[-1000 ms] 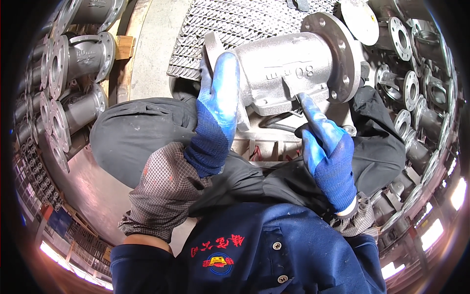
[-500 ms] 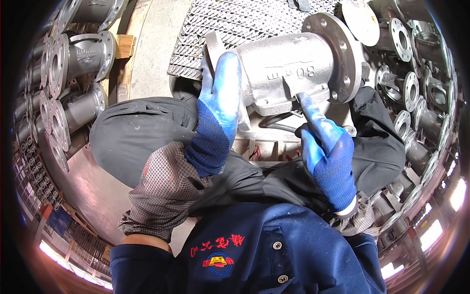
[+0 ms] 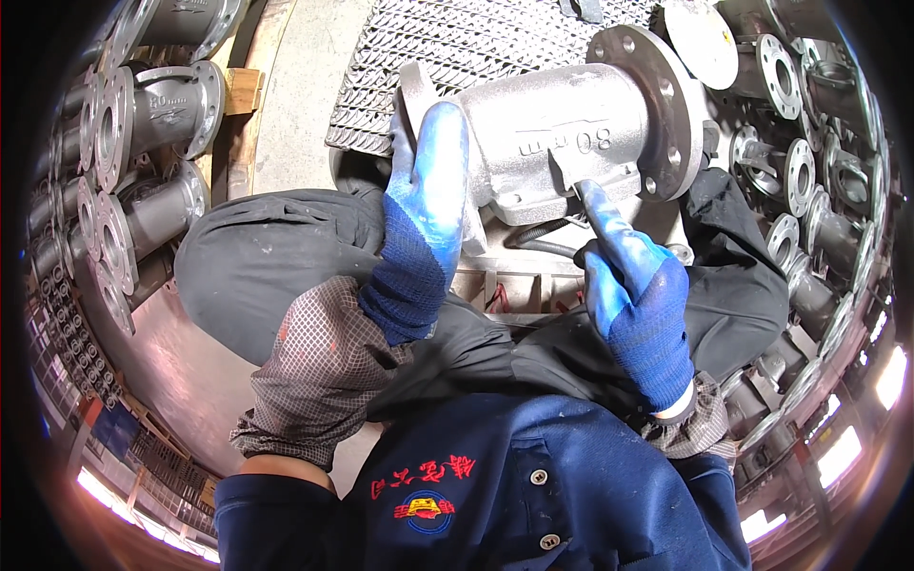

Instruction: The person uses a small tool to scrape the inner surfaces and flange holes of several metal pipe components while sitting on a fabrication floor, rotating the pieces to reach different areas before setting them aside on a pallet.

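Observation:
A grey cast-metal flanged valve body (image 3: 562,119) lies on its side in front of me, with raised markings on its wall. At its left end, my left hand (image 3: 428,181), in a blue coated glove, grips the flange, with the thumb side upright along it. My right hand (image 3: 628,276), gloved alike, has its index finger stretched to the casting's lower rim. Its other fingers are curled in. A thin dark tip shows at that fingertip; what the hand holds is mostly hidden.
A metal mesh surface (image 3: 419,48) lies behind the casting. Stacked flanged castings stand at left (image 3: 162,114) and right (image 3: 800,171). A pale round disc (image 3: 702,43) is beyond the large flange. A black hose (image 3: 543,238) runs under the casting, between my knees.

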A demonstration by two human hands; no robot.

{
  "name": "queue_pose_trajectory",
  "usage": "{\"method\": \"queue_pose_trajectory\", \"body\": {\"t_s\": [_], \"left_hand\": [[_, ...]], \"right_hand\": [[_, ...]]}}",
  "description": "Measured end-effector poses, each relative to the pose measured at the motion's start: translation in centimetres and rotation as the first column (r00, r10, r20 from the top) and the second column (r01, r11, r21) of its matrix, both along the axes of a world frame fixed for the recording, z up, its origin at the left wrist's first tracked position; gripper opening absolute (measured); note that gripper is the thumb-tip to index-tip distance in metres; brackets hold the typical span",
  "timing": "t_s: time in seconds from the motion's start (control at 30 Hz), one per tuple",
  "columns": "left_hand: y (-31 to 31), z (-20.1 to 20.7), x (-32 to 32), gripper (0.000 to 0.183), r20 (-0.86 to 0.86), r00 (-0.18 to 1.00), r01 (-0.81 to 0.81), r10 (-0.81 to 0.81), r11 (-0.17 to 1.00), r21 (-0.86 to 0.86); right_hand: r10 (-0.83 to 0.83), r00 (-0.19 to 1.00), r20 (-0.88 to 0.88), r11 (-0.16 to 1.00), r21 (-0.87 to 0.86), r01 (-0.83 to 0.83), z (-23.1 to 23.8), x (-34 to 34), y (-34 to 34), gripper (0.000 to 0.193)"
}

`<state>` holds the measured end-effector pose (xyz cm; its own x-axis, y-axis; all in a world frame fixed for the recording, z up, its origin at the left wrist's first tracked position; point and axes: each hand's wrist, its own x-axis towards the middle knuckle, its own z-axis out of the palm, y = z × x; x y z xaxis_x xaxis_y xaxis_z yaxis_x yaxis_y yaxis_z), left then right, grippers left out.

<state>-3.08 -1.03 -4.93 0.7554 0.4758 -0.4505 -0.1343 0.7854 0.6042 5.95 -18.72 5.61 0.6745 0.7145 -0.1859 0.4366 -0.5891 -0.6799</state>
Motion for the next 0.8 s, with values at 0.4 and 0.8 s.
{"method": "queue_pose_trajectory", "body": {"t_s": [0.4,0.8], "left_hand": [[0.0,2.4,0.2,0.047,-0.334,0.939,0.307,-0.084,0.642,0.702],[0.4,3.8,1.8,0.047,-0.2,0.979,0.078,-0.035,0.974,0.214]], "right_hand": [[-0.064,0.973,-0.22,0.967,0.226,0.115,0.2,0.4,-0.5,0.045],[-0.009,0.986,0.167,0.992,0.129,-0.012,2.2,3.5,-1.5,0.042]]}}
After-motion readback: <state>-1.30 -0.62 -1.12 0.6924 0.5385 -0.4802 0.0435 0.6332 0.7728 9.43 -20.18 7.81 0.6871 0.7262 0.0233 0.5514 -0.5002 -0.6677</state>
